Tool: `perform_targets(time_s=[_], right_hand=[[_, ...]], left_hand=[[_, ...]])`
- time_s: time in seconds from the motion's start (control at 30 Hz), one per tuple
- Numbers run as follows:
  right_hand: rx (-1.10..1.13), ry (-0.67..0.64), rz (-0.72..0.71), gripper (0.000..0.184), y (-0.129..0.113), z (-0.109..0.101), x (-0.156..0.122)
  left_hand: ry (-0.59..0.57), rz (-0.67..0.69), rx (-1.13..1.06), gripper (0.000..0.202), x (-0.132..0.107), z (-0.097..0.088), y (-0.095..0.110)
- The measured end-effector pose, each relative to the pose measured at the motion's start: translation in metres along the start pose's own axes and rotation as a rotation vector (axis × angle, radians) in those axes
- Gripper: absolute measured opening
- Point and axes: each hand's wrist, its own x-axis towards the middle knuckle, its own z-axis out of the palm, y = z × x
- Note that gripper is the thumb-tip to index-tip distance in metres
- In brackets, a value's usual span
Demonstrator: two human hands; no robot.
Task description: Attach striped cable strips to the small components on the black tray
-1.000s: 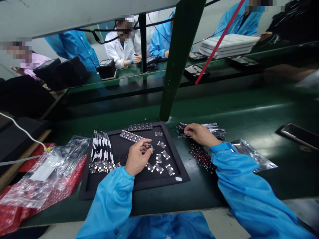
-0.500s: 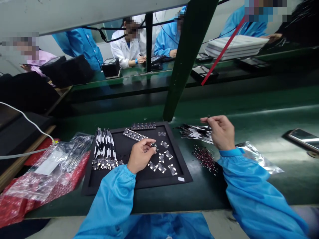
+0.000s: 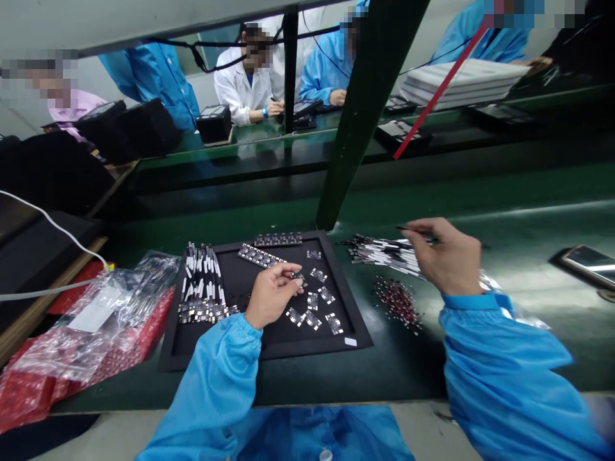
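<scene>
Green tabletop (image 3: pixel 480 218) under both hands. Black tray (image 3: pixel 250 352) lies beneath the left fingers. Left hand (image 3: pixel 273 296) is pinched closed on a small circuit strip (image 3: pixel 298 276), just above the tray. Right hand (image 3: pixel 448 256) is raised beside the tray, fingers pinched on a thin dark piece (image 3: pixel 402 228); loose metal strips (image 3: pixel 384 255) lie just below those fingers.

Pinched component (image 3: pixel 298 276), too small to tell
</scene>
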Motion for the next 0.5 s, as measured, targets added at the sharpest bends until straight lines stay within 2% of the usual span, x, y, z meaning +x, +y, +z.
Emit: perform_targets(time_s=[0.1,0.23,0.37,0.5], right_hand=[[-0.050,-0.101,-0.021,0.025,-0.015,-0.004,-0.009],[0.049,-0.218,-0.080,0.016,-0.050,-0.004,-0.024],[0.201,-0.395,-0.148,0.013,-0.084,0.008,-0.043],[0.336,-0.534,-0.087,0.012,-0.102,0.025,-0.059]], left_hand=[[-0.001,0.007,0.002,0.029,0.000,0.001,0.001],[0.004,0.008,-0.020,0.034,0.000,0.001,0.000],[-0.014,0.001,-0.018,0.035,0.000,0.001,0.000],[-0.026,-0.034,-0.043,0.040,-0.001,0.001,0.002]])
